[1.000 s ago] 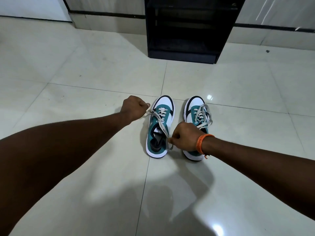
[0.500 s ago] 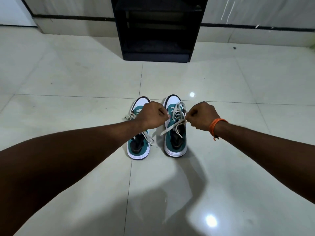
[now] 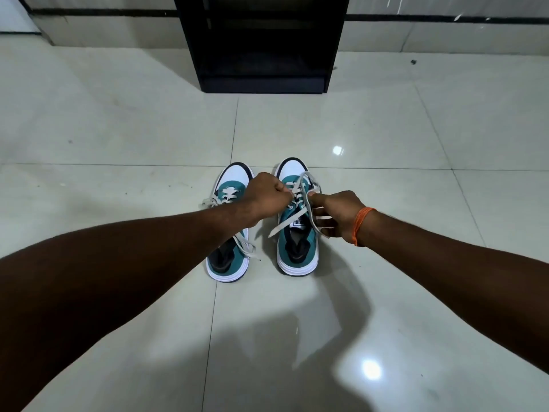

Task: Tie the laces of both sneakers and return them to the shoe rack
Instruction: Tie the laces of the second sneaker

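Observation:
Two teal and white sneakers stand side by side on the tiled floor, toes pointing away from me. Over the right sneaker (image 3: 298, 248), my left hand (image 3: 265, 200) pinches one strand of its grey lace (image 3: 300, 193). My right hand (image 3: 337, 214), with an orange thread at the wrist, holds the other strand, which loops up over the toe and hangs across my fingers. The left sneaker (image 3: 228, 260) lies partly under my left forearm, its laces (image 3: 243, 248) loose and trailing to both sides. The black shoe rack (image 3: 261, 43) stands straight ahead against the wall.
Glossy pale floor tiles (image 3: 118, 129) surround the sneakers. The rack's dark lower shelf faces me, about one tile beyond the toes. A wall with a dark stripe (image 3: 445, 17) runs behind it. Light glare spots sit at the lower right.
Both hands left the left sneaker's laces and moved to the right sneaker. They now hold its lace, and a loop has been lifted over the toe.

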